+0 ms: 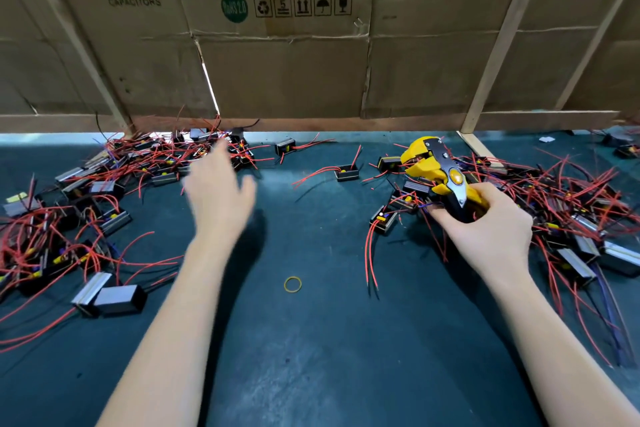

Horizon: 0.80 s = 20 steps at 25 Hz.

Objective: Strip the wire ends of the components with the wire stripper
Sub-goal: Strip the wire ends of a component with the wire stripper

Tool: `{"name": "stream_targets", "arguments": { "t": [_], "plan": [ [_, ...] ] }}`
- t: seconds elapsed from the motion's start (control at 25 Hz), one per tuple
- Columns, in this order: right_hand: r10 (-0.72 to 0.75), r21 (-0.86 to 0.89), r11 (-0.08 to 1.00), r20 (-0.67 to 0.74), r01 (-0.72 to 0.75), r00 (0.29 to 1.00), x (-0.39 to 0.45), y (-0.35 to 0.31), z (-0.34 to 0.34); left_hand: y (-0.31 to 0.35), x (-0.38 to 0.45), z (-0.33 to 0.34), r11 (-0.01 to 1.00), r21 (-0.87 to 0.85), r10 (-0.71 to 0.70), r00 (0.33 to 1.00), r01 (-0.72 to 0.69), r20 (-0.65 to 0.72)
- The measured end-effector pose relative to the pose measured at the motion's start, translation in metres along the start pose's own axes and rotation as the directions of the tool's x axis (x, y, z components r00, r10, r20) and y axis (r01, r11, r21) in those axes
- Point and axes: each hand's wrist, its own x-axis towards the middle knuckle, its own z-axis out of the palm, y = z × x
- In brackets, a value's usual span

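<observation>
Yellow-and-black wire stripper (pixel 437 173) raised, jaws parted, pointing away; black boxy components (pixel 347 174) with red wires heaped left and right.

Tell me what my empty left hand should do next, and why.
Probably pick one component from the left pile. Your left hand is open and holds nothing, reaching toward that pile, while your right hand already grips the wire stripper, with no wire visibly in its head.

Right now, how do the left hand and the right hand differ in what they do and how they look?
The right hand grips the yellow and black wire stripper; the left hand holds nothing. The left hand's fingers are spread and blurred, reaching toward the far left pile of components; the right hand is sharp, its fingers curled, near the right pile. Both are bare, over the dark green mat.
</observation>
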Motion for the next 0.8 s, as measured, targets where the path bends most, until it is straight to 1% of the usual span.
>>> {"name": "stream_targets", "arguments": {
  "t": [0.04,0.08,0.12,0.16,0.2,0.24,0.28,0.36,0.44,0.52,0.6,0.68,0.72,0.76,0.8],
  "plan": [
    [-0.001,0.001,1.000,0.000,0.001,1.000,0.000,-0.001,0.000,-0.026,0.008,-0.005,0.984,0.124,-0.112,0.987,0.126,-0.111],
    [-0.002,-0.001,1.000,0.002,0.002,1.000,-0.001,-0.002,-0.001,-0.050,0.011,-0.010,0.952,0.164,-0.232,0.957,0.260,-0.174],
    [-0.007,-0.006,1.000,0.003,0.007,1.000,-0.001,-0.003,-0.001,-0.071,0.011,-0.014,0.908,0.168,-0.352,0.916,0.384,-0.190],
    [-0.013,-0.011,1.000,0.006,0.013,1.000,-0.001,-0.004,-0.001,-0.087,0.009,-0.015,0.858,0.181,-0.455,0.875,0.480,-0.167],
    [-0.019,-0.015,1.000,0.012,0.019,1.000,-0.002,-0.005,-0.001,-0.096,0.008,-0.014,0.814,0.212,-0.524,0.841,0.542,-0.138],
    [-0.024,-0.015,1.000,0.019,0.024,1.000,-0.003,-0.006,-0.001,-0.101,0.007,-0.012,0.793,0.230,-0.552,0.825,0.564,-0.123],
    [-0.026,-0.014,1.000,0.023,0.026,0.999,-0.003,-0.006,-0.001,-0.102,0.009,-0.011,0.802,0.222,-0.541,0.832,0.555,-0.124],
    [-0.018,-0.007,1.000,0.031,0.018,0.999,-0.004,-0.006,-0.002,-0.093,0.012,-0.011,0.855,0.167,-0.475,0.870,0.492,-0.133],
    [-0.016,-0.002,1.000,0.040,0.017,0.999,-0.005,-0.008,-0.002,-0.077,0.012,-0.012,0.920,0.132,-0.341,0.920,0.369,-0.193],
    [-0.023,-0.003,1.000,0.042,0.023,0.999,-0.007,-0.010,-0.002,-0.049,0.008,-0.013,0.978,0.064,-0.177,0.952,0.199,-0.250],
    [-0.024,0.000,1.000,0.039,0.024,0.999,-0.008,-0.012,-0.002,-0.008,-0.004,-0.011,0.996,-0.092,-0.019,0.977,-0.001,-0.214],
    [-0.030,-0.003,1.000,0.037,0.030,0.999,-0.008,-0.012,-0.003,0.029,-0.021,-0.007,0.942,-0.304,0.108,0.987,-0.141,-0.122],
    [-0.036,-0.007,0.999,0.040,0.037,0.999,-0.008,-0.012,-0.003,0.044,-0.029,-0.005,0.901,-0.396,0.161,0.984,-0.179,-0.077],
    [-0.043,-0.010,0.999,0.043,0.043,0.998,-0.008,-0.012,-0.003,0.054,-0.037,-0.003,0.848,-0.495,0.206,0.978,-0.191,-0.025],
    [-0.049,-0.013,0.999,0.047,0.049,0.998,-0.009,-0.012,-0.002,0.062,-0.044,-0.002,0.777,-0.610,0.233,0.971,-0.157,0.047]
  ]
}}
